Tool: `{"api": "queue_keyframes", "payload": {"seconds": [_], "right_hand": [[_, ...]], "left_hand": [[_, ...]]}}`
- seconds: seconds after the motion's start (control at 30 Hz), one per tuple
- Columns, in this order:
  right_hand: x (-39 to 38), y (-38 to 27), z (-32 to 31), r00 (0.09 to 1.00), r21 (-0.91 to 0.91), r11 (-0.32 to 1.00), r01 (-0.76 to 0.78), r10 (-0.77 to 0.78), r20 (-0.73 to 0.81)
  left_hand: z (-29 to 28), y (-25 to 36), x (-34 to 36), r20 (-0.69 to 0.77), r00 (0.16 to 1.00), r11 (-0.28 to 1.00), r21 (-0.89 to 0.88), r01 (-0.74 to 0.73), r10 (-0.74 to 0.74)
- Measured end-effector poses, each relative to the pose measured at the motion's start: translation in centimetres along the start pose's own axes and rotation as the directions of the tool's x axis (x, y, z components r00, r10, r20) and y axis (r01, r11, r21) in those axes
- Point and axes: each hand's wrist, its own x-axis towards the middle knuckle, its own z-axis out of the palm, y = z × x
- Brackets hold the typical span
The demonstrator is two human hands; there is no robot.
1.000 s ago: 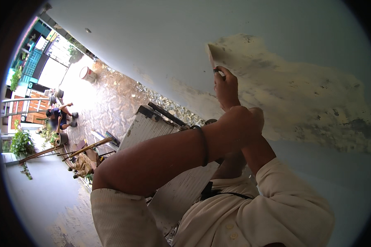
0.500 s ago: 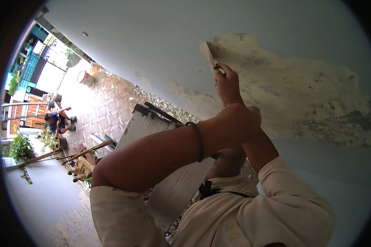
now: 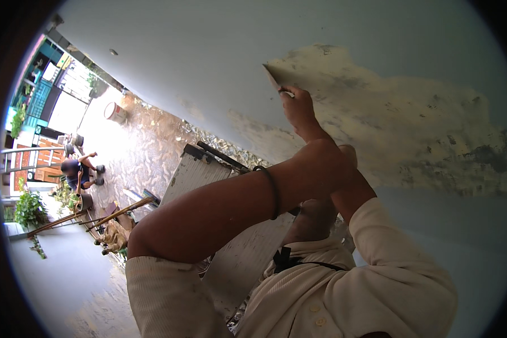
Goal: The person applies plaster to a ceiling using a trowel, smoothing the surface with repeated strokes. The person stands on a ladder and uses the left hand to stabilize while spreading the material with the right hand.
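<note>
My right hand (image 3: 299, 110) is closed round a putty knife (image 3: 271, 78), whose blade lies against the pale blue wall (image 3: 208, 62). The blade is at the upper left edge of a cream-coloured patch of filler (image 3: 377, 107), smeared with grey and dark spots. My left forearm, with a black band on it, crosses in front of my right forearm. Where they cross, my left hand (image 3: 324, 166) is close to or touching the right forearm; its fingers are hidden.
A worn white wooden board (image 3: 248, 248) lies beneath my arms. On the sunlit ground at left are a white bucket (image 3: 115, 112) and another person (image 3: 79, 172) in dark clothes. Wooden poles (image 3: 118, 214), a ladder (image 3: 28, 160) and green plants (image 3: 31, 208) are along the left side.
My right hand has moved left along the wall with the putty knife, and the blade now slants further left. My left arm has barely shifted.
</note>
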Motion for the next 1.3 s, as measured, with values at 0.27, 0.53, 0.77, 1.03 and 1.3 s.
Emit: {"api": "queue_keyframes", "payload": {"seconds": [0.27, 0.53, 0.77, 1.03, 1.3], "right_hand": [[-1.5, 3.6, -0.3, 0.998, -0.006, 0.998, 0.055, -0.056, -0.039], [-4.3, 2.2, -5.0, 0.987, -0.149, 0.984, -0.099, 0.079, -0.140], [-3.0, 6.1, -0.1, 0.969, -0.464, 0.884, 0.060, -0.163, -0.186], [-2.6, 3.8, -3.1, 0.987, -0.296, 0.954, 0.034, -0.078, -0.138], [-2.8, 5.5, -1.5, 0.976, -0.261, 0.962, 0.079, -0.128, -0.177]], "left_hand": [[-1.2, 0.0, -0.1, 0.122, 0.991, 0.998, 0.001, 0.062, -0.062], [-1.3, 0.1, -0.1, 0.112, 0.991, 0.996, 0.064, 0.066, -0.073], [-1.5, -0.2, -0.2, 0.116, 0.993, 0.999, 0.038, 0.009, -0.013], [-1.7, 0.7, 0.5, 0.108, 0.992, 0.993, 0.108, 0.053, -0.065], [-1.9, -0.2, -0.4, 0.181, 0.982, 0.998, -0.028, 0.054, -0.048]]}}
